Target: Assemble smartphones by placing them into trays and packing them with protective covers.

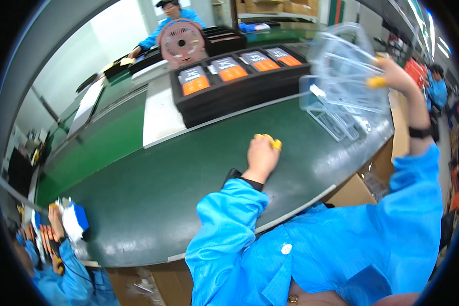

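Note:
My right hand [397,77], raised at the upper right with yellow covers on its fingertips, grips several clear plastic trays [349,71] by their right side. They look stacked and are blurred by motion. Beneath them, more clear plastic frames or trays [334,120] lie on the green belt. My left hand [262,155] is over the middle of the belt, its yellow-covered fingers curled in and nothing showing in them. Beyond it stands a stack of black trays [239,97], the top one holding several grey-and-orange packs [233,70].
A pink fan [182,43] stands behind the black stack, and a person [176,13] in blue sits farther back. At the lower left, a co-worker's hand [56,222] is beside a blue-and-white item [76,219]. Cardboard boxes [353,191] stand below the green belt's [178,178] near edge.

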Demonstrator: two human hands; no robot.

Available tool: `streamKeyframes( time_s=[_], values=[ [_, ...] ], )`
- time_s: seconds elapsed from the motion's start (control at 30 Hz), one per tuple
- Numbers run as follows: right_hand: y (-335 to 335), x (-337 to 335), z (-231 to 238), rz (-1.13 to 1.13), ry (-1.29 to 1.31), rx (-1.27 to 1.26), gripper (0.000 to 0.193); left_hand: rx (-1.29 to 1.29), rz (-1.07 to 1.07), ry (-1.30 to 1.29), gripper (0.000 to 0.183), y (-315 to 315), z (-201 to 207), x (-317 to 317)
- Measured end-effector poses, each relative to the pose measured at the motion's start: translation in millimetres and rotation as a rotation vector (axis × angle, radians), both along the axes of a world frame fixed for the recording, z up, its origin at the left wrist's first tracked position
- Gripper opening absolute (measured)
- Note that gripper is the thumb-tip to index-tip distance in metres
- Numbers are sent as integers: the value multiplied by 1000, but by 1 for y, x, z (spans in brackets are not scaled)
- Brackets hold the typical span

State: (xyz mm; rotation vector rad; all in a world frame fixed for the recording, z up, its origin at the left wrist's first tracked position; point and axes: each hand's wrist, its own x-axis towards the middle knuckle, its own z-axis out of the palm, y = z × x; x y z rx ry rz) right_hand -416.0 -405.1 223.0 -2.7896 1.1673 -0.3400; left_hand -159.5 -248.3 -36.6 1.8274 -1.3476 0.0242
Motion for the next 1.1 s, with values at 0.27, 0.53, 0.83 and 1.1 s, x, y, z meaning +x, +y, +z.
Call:
streamKeyframes(
  time_s=[0.27,0.53,0.83,1.1],
  values=[
    [-9,152,-202,310,-229,980,37,-280,-50,941,42,19,-12,63],
    [0,169,-243,255,-373,1249,51,-368,-33,1346,34,38,-2,69],
    [6,161,-238,285,-477,1247,54,-788,-30,1118,50,51,18,60],
    [26,159,-234,582,-205,1200,53,-786,26,876,36,35,6,44]
  ],
)
